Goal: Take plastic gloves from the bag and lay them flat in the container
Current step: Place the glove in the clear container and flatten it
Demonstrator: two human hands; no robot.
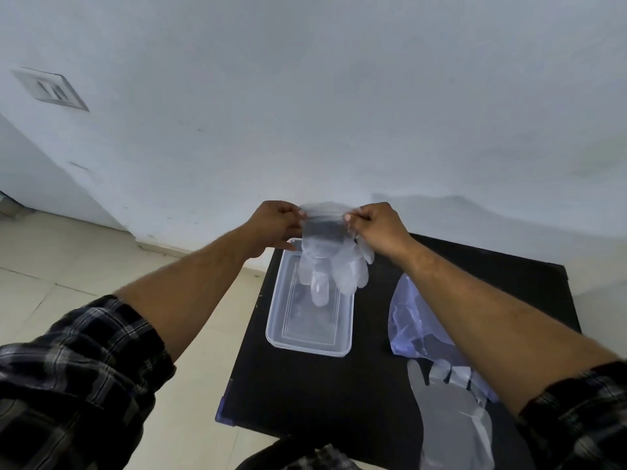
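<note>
Black worktop (305,395) sits against a pale wall (339,96), tiled floor (84,266) to its left. On the worktop's left half: clear rectangular container (276,320), long axis running away from the person. Right of it, well apart, the bluish plastic bag (407,317) lies crumpled, partly under the right forearm. Near edge, right side: one loose glove (451,422) flat on the worktop, fingers pointing away, touching or overlapping the bag's near end, hard to tell which. Both hands are raised over the container's far end. Left hand (274,225) and right hand (380,228) each pinch a corner of the cuff of a held glove (325,262), fingers closed on it, cuff stretched between them. Glove hangs fingers-down; fingertips reach into the container's far half, probably touching its floor but clear-on-clear makes that uncertain. Plaid sleeves rolled at both elbows.
</note>
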